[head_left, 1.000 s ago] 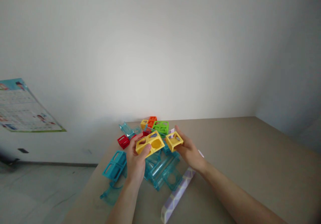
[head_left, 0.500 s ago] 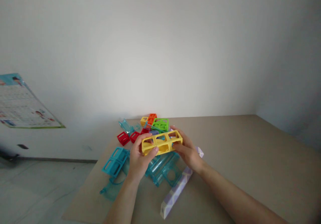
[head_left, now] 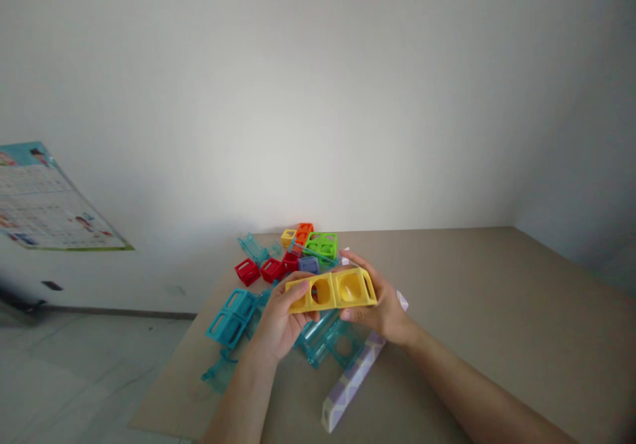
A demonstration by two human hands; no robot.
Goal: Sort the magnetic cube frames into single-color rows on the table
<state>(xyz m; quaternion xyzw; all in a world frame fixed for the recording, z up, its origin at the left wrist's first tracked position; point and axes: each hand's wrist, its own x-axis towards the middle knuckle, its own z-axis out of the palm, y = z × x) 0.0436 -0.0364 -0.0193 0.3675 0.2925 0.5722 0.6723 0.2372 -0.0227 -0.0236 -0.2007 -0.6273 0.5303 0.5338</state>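
Note:
Between both hands I hold a yellow toy block (head_left: 330, 291), a long piece with round openings in its upper face. My left hand (head_left: 282, 315) grips its left end, thumb on top and fingers beneath. Around the right end curls my right hand (head_left: 382, 301), its thumb along the near lower edge. Below the block, clear teal plastic pieces (head_left: 318, 341) lie on the table, partly hidden by my hands. A blue frame block (head_left: 231, 317) is left of my left hand. Under my right wrist runs a long purple-and-white patterned bar (head_left: 350, 384).
Behind my hands lie several red blocks (head_left: 272, 270), a green block (head_left: 320, 245), an orange block (head_left: 302, 233), a small yellow block (head_left: 288, 237) and a purple block (head_left: 309, 264). The table's (head_left: 497, 338) left edge drops to the floor. A wall rises behind it.
The yellow block has been turned over in my hands, from its side with square windows to its face with round openings. It has shifted slightly right.

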